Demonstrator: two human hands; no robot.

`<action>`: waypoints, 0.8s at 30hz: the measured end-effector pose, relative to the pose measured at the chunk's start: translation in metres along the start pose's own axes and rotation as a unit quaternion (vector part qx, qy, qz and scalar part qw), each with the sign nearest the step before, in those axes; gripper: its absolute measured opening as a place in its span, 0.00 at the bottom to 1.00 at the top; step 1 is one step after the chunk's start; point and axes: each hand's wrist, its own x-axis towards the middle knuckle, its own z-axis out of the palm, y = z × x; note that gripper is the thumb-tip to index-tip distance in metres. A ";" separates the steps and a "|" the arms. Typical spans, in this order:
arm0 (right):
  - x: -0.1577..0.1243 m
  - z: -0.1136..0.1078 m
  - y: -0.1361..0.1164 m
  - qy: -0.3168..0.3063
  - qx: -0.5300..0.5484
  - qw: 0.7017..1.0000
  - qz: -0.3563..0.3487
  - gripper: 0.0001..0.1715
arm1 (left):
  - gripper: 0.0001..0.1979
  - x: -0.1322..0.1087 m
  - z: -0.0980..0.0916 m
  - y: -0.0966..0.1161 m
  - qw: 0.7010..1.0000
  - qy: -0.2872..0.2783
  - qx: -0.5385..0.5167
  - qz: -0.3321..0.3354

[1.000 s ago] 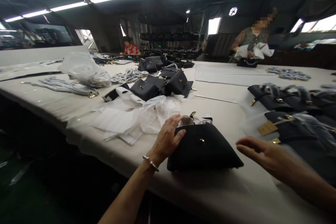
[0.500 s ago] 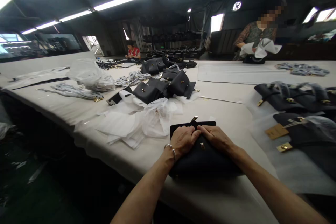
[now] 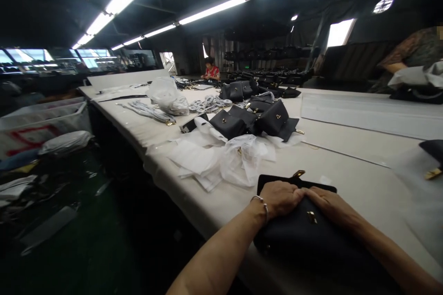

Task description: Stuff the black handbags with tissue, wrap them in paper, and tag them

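A long, pale-covered table (image 3: 367, 182) stretches across a dim workroom, a heap of black bags (image 3: 238, 122) around its middle. At the near edge sits a black handbag (image 3: 289, 239), near a crumpled white plastic bag (image 3: 244, 163). A worker's left hand (image 3: 279, 198) and right hand (image 3: 330, 205) meet, both clenched on the handbag's upper rim, fingertips hidden. A silver bracelet (image 3: 266, 211) circles the left wrist; a gold clasp (image 3: 312, 217) shows below.

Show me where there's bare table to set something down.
Likely best: pale tabletop beyond and right of the nearest black bag, up to the translucent sheet at right. A smaller patch lies between the wrapped straps and the white papers. Crowded: the middle, with piled dark bags and crumpled plastic.
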 end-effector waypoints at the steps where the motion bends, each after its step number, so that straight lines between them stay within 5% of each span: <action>1: 0.001 -0.001 -0.003 -0.003 -0.023 1.000 0.019 0.29 | 0.28 0.001 -0.001 0.000 1.000 -0.014 -0.011 -0.014; 7: 0.008 0.011 -0.015 0.044 -0.005 0.999 -0.026 0.23 | 0.25 0.008 -0.008 -0.001 0.992 -0.104 -0.044 -0.061; 17: 0.022 0.042 0.022 0.002 -0.006 1.000 0.003 0.23 | 0.21 -0.002 0.006 0.003 0.986 -0.088 -0.116 -0.083; 20: 0.023 0.042 0.021 -0.022 -0.003 1.000 -0.004 0.23 | 0.17 -0.017 0.002 0.000 0.994 0.025 -0.102 -0.013; 22: 0.023 0.040 0.022 -0.029 0.000 1.000 -0.011 0.24 | 0.15 -0.040 -0.007 -0.017 0.981 0.167 -0.077 0.056; 24: 0.024 0.039 0.024 -0.025 -0.003 1.000 -0.015 0.23 | 0.13 -0.073 -0.022 -0.048 0.947 0.315 -0.038 0.052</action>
